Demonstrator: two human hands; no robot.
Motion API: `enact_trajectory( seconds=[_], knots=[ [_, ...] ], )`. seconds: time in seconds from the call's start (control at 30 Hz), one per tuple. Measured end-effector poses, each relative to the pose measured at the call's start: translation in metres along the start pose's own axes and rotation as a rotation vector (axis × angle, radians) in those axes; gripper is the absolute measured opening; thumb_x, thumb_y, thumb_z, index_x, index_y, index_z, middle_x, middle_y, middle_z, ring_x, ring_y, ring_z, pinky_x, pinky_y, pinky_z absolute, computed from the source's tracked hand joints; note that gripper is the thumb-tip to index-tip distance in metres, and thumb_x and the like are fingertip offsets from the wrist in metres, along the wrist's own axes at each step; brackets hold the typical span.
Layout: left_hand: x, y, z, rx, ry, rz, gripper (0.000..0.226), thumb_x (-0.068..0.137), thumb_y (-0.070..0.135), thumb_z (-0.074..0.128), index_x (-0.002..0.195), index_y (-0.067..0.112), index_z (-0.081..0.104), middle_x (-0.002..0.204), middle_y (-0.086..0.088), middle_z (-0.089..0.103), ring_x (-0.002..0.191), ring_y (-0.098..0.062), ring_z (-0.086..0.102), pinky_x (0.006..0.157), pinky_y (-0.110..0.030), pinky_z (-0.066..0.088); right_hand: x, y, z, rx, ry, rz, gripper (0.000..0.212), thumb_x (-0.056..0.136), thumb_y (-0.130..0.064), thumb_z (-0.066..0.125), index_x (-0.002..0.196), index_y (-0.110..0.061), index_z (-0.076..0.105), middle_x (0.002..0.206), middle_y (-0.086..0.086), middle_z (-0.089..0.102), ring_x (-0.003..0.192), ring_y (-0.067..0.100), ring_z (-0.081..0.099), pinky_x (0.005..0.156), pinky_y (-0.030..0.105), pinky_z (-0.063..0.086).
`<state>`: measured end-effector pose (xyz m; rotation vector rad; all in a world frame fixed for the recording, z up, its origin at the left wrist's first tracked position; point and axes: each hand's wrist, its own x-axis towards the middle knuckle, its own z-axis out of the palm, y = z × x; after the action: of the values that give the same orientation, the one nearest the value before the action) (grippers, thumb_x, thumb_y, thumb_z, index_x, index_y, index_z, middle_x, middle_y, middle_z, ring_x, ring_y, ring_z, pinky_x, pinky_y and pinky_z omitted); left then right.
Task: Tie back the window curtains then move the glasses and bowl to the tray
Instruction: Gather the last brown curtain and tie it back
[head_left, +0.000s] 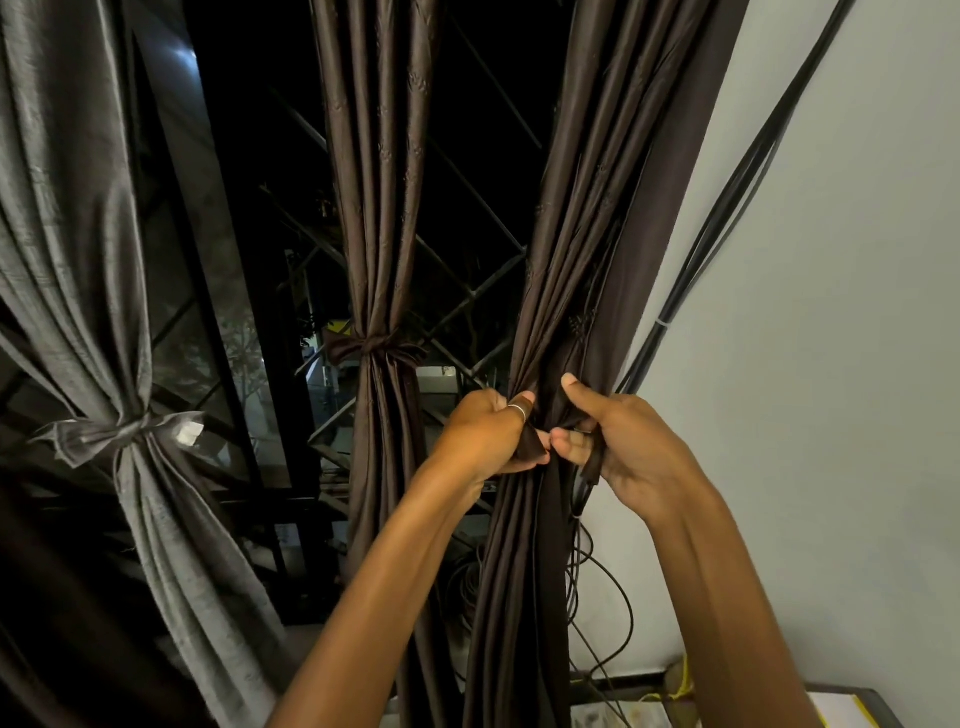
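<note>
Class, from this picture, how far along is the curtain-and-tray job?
Done: the grey curtain and middle brown curtain are tied. In hand: left hand and right hand grip the tie on the right brown curtain. Left: glasses, bowl and tray, none in view.

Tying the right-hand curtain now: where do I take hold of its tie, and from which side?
Take the tie by its two loose ends, one from each side of the gathered right-hand curtain. The left hand pinches one end, the right hand the other; the folds bunch narrowest there, so probably pull outward.
</note>
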<state>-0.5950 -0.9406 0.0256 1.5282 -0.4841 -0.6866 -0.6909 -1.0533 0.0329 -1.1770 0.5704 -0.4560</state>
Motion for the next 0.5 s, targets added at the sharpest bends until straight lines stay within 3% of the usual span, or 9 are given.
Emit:
enact_trajectory(
  seconds=[0.1,0.23,0.33,0.4,0.5],
  knots=[
    [0.003,-0.004,0.001,-0.032,0.019,0.024,0.028,0.103,0.033,0.057,0.087,0.010,0.049,0.057,-0.005,0.071,0.055,-0.018,0.072,0.050,-0.025,0.058,-0.003,-0.001,-0.001,0.139,-0.030,0.005,0.034,0.090,-0.021,0.074,0.106,0.007,0.063,0.055,0.005,0.061,0.068,0.026,0.075,0.066,0.030,0.065],
    [0.007,-0.011,0.003,-0.055,0.051,0.061,0.030,0.098,0.032,0.065,0.082,0.008,0.058,0.059,-0.005,0.070,0.055,-0.017,0.071,0.051,-0.024,0.056,-0.006,0.003,-0.001,0.299,-0.050,-0.029,0.011,0.095,-0.010,0.065,0.089,-0.002,0.061,0.061,0.006,0.052,0.080,0.028,0.073,0.083,0.039,0.063],
    [0.009,-0.015,0.003,-0.056,0.059,0.086,0.023,0.094,0.029,0.072,0.083,0.009,0.069,0.071,-0.007,0.072,0.065,-0.017,0.073,0.054,-0.021,0.055,-0.006,0.009,0.004,0.340,-0.039,-0.103,0.008,0.099,-0.006,0.050,0.102,-0.005,0.058,0.071,0.009,0.059,0.081,0.025,0.071,0.097,0.043,0.058],
    [0.008,-0.018,0.001,-0.033,0.054,0.105,0.017,0.094,0.027,0.072,0.088,0.011,0.075,0.076,-0.004,0.074,0.070,-0.014,0.074,0.057,-0.019,0.055,-0.005,0.011,0.005,0.276,-0.025,-0.159,0.022,0.098,-0.002,0.042,0.109,-0.003,0.062,0.080,0.011,0.070,0.083,0.023,0.073,0.095,0.039,0.059],
    [0.004,-0.021,-0.001,0.073,0.094,0.159,0.014,0.095,0.029,0.070,0.087,0.022,0.080,0.073,0.004,0.076,0.071,-0.008,0.075,0.058,-0.018,0.055,-0.004,0.014,0.007,0.194,-0.034,-0.204,0.031,0.102,-0.001,0.037,0.111,-0.003,0.066,0.098,0.013,0.078,0.091,0.027,0.075,0.077,0.032,0.063]
  ],
)
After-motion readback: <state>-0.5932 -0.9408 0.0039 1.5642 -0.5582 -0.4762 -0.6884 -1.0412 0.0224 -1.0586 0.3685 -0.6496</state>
